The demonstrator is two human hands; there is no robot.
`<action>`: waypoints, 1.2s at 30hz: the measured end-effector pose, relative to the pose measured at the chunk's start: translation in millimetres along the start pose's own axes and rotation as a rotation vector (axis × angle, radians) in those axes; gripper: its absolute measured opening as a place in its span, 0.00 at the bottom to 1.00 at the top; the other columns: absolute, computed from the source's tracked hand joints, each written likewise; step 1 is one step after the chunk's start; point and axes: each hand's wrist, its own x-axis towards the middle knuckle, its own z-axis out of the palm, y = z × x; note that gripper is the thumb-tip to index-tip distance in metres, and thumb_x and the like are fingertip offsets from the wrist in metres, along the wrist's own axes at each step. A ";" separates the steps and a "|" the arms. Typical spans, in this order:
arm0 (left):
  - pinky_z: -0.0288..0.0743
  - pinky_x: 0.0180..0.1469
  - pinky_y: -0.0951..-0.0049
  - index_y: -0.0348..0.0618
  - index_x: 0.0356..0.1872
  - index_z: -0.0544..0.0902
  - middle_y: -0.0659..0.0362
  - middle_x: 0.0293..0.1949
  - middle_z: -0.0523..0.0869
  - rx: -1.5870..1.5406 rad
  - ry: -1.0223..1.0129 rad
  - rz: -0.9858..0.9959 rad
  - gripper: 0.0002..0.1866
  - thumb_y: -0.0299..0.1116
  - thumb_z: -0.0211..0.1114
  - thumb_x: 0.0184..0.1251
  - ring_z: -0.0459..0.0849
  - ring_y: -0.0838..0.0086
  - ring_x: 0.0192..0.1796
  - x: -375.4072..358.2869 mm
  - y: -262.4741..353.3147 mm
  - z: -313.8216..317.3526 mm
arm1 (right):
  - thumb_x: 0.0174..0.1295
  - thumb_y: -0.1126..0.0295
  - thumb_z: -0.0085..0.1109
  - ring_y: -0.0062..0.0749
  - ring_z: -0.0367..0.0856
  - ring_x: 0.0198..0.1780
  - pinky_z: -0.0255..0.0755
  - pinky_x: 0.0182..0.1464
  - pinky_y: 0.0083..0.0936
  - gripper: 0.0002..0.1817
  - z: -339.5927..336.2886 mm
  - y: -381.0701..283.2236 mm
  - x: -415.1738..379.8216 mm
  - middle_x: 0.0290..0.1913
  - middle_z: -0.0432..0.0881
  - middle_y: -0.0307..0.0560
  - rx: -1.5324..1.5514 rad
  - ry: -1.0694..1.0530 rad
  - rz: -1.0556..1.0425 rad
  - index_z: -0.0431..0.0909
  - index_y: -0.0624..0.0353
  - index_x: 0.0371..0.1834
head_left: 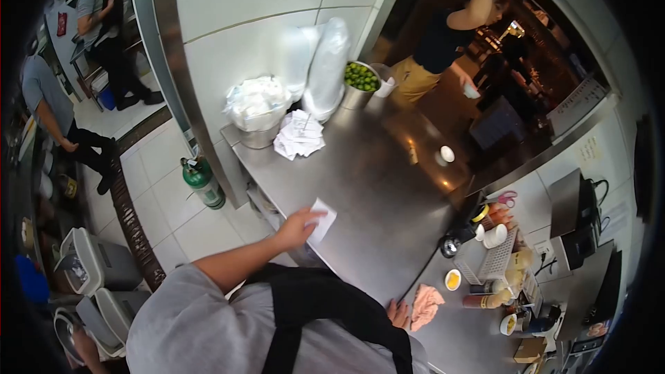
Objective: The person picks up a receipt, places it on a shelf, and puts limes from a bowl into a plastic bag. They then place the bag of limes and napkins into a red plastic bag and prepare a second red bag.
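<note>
Left hand presses flat on white paper slip at steel counter edge; right hand rests open beside pink cloth; wide bare counter ahead

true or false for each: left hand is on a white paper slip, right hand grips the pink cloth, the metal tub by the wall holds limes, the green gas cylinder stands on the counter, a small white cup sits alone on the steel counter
1. The left hand rests on a white paper slip. True.
2. The right hand grips the pink cloth. False: it lies flat on the steel counter beside the cloth, fingers not closed on it.
3. The metal tub by the wall holds limes. True.
4. The green gas cylinder stands on the counter. False: it stands on the tiled floor beside the counter.
5. A small white cup sits alone on the counter. True.
</note>
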 end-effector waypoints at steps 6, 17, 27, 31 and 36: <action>0.67 0.64 0.60 0.43 0.63 0.75 0.43 0.58 0.76 0.068 0.526 0.192 0.28 0.26 0.69 0.59 0.75 0.48 0.60 134.2 58.3 -108.0 | 0.52 0.64 0.59 0.53 0.62 0.71 0.52 0.71 0.55 0.26 -55.0 -35.7 19.0 0.68 0.68 0.53 0.074 0.020 0.049 0.75 0.52 0.58; 0.66 0.68 0.58 0.31 0.69 0.64 0.36 0.65 0.67 0.831 0.306 0.081 0.38 0.37 0.70 0.61 0.70 0.46 0.66 182.7 22.9 -142.3 | 0.57 0.69 0.55 0.52 0.61 0.73 0.49 0.72 0.54 0.23 -66.5 -62.6 18.7 0.69 0.68 0.53 0.108 0.042 0.235 0.74 0.53 0.59; 0.73 0.40 0.53 0.38 0.25 0.80 0.47 0.33 0.82 0.828 0.700 0.402 0.02 0.25 0.63 0.53 0.81 0.50 0.39 360.4 66.4 -354.0 | 0.52 0.64 0.58 0.44 0.72 0.65 0.59 0.66 0.51 0.20 -69.2 -53.9 17.1 0.62 0.76 0.45 0.042 0.212 0.217 0.80 0.46 0.51; 0.71 0.38 0.57 0.38 0.33 0.79 0.48 0.31 0.80 0.706 1.047 0.746 0.03 0.27 0.60 0.66 0.79 0.52 0.36 309.4 213.6 -335.7 | 0.52 0.62 0.58 0.38 0.73 0.65 0.60 0.65 0.50 0.19 -75.3 -55.7 12.6 0.60 0.78 0.40 0.034 0.270 0.255 0.80 0.42 0.50; 0.69 0.36 0.61 0.43 0.30 0.80 0.55 0.28 0.79 0.557 0.628 1.166 0.05 0.30 0.65 0.64 0.77 0.59 0.31 237.8 254.1 -205.5 | 0.56 0.61 0.61 0.47 0.74 0.63 0.62 0.65 0.51 0.22 -80.0 -66.1 24.3 0.64 0.73 0.48 0.172 0.194 0.400 0.76 0.48 0.55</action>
